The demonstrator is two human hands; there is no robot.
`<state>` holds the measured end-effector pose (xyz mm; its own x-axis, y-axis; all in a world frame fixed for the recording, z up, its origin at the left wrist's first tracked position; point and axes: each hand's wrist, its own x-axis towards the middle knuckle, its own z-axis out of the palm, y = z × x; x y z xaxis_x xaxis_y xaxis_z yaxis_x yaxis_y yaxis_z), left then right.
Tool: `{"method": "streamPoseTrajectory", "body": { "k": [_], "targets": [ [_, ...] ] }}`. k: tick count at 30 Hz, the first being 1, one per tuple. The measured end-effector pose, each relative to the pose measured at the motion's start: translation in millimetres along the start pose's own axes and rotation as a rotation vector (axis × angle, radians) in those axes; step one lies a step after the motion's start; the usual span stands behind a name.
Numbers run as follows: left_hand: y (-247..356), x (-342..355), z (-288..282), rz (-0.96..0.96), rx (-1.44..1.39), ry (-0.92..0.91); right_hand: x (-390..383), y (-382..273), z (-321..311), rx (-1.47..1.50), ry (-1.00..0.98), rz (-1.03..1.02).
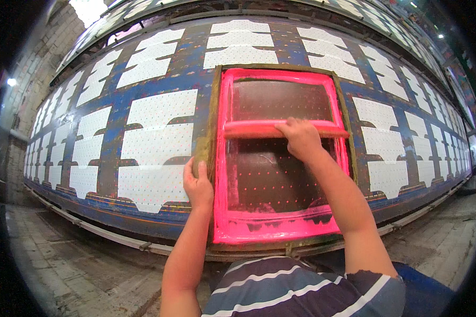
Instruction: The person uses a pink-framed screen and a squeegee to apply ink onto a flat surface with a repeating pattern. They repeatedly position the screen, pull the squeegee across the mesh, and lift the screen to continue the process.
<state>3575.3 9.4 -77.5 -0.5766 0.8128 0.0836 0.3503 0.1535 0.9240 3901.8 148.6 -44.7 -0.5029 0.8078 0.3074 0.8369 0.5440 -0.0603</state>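
A printing screen (269, 182) in a worn wooden frame lies on the long table before me, its dark mesh edged with bright pink ink. Small pink dots show in rows across the mesh. My right hand (303, 140) is closed around the middle of a pink-smeared squeegee (248, 130), which spans the screen from side to side, a little above its middle. At the frame's left side, my left hand (198, 185) grips a yellowish wooden piece (201, 149), thumb on top. Its other fingers are partly hidden.
White cut fabric pieces (158, 142) with small coloured dots lie in rows on the blue, stained table (106, 203), left, right and beyond the screen. A metal rail (111, 232) runs along the near edge. Another table (137, 11) with similar pieces stands behind.
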Motion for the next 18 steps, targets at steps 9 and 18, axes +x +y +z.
{"method": "streamPoseTrajectory", "body": {
  "k": [9, 18],
  "targets": [
    [-4, -5, 5, -0.091, -0.058, 0.135, 142, 100, 45, -0.061, 0.078, -0.023],
    [-6, -4, 4, -0.084, -0.002, 0.137, 185, 134, 53, -0.038, 0.077, 0.014]
  ]
}}
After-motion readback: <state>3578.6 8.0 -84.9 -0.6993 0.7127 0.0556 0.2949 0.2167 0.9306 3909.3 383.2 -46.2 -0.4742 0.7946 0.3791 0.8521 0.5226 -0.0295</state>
